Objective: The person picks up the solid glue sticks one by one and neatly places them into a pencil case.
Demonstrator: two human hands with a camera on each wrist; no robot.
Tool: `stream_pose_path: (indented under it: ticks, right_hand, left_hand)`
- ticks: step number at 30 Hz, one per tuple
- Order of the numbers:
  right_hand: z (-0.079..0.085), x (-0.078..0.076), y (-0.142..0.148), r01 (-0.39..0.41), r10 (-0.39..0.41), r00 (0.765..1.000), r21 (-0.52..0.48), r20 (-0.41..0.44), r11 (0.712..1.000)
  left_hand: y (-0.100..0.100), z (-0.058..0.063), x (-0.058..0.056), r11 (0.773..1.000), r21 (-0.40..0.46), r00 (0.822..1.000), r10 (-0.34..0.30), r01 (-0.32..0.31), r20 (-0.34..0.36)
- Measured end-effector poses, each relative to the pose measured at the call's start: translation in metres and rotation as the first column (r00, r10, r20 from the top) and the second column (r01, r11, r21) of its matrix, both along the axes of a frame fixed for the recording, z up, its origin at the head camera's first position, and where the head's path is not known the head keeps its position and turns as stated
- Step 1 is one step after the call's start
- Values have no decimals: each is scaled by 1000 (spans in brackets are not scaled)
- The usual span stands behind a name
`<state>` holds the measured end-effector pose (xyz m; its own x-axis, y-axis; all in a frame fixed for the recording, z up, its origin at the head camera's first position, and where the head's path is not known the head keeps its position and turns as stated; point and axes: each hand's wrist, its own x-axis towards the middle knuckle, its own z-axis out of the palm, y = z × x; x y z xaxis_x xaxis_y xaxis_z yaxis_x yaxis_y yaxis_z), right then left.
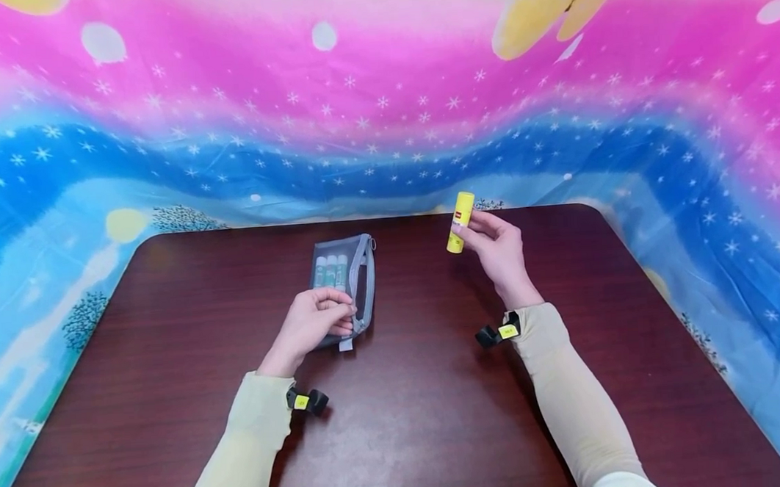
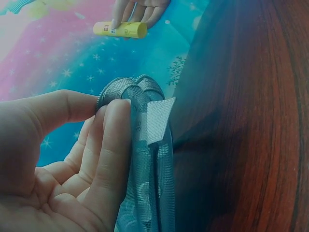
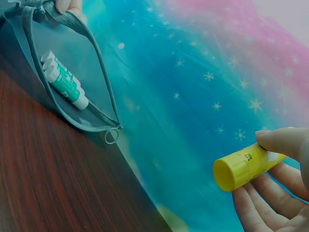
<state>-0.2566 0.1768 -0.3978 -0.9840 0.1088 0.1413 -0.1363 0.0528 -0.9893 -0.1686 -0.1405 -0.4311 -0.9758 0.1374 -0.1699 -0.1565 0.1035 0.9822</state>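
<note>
A grey mesh zipper pouch (image 1: 363, 274) lies left of the table's middle, its zipper undone so the mouth gapes toward the right. My left hand (image 1: 317, 317) pinches the pouch's edge at the near end, close to a small fabric tab (image 2: 160, 121). Inside the pouch, several green-and-white glue sticks (image 3: 65, 82) lie side by side. My right hand (image 1: 501, 252) grips a yellow glue stick (image 1: 460, 221) between thumb and fingers, raised above the table to the right of the pouch. In the right wrist view a zipper pull ring (image 3: 111, 136) hangs at the far end of the opening.
The dark reddish-brown wooden table (image 1: 406, 434) has rounded far corners. Behind and around it hangs a pink and blue cloth backdrop (image 1: 384, 126) with snowflakes. Each wrist wears a black strap (image 1: 317, 402) with a yellow label.
</note>
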Motion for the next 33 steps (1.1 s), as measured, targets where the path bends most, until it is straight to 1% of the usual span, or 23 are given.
stream_pose_path:
  ticks: [2, 8, 14, 18, 23, 29, 33]
  right_hand:
    - [-1, 0, -2, -5, 5, 1000, 0, -3, 1000]
    - [-3, 0, -11, -27, 27, 999, -6, -26, 1000]
    - [-6, 3, -15, -42, 42, 999, 18, -11, 999]
    - [-7, 3, -18, -53, 54, 998, 39, -13, 998]
    - [-8, 4, -23, -59, 60, 998, 37, -3, 998]
    - [-7, 4, -33, -85, 86, 996, 40, -21, 996]
    - [-5, 6, -39, -97, 98, 995, 48, -16, 994]
  left_hand:
    - [0, 1, 0, 1000, -3, 1000, -4, 4, 0]
    - [-1, 1, 0, 1000, 0, 1000, 13, -13, 5]
    - [-1, -1, 1, 1000, 1, 1000, 2, -2, 12]
    - [-1, -1, 0, 1000, -1, 1000, 7, -7, 9]
    - [0, 0, 1, 1000, -4, 1000, 1, -1, 6]
    - [0, 1, 1, 1000, 1, 1000, 0, 0, 3]
    - [0, 1, 0, 1000, 1, 1000, -2, 2, 1]
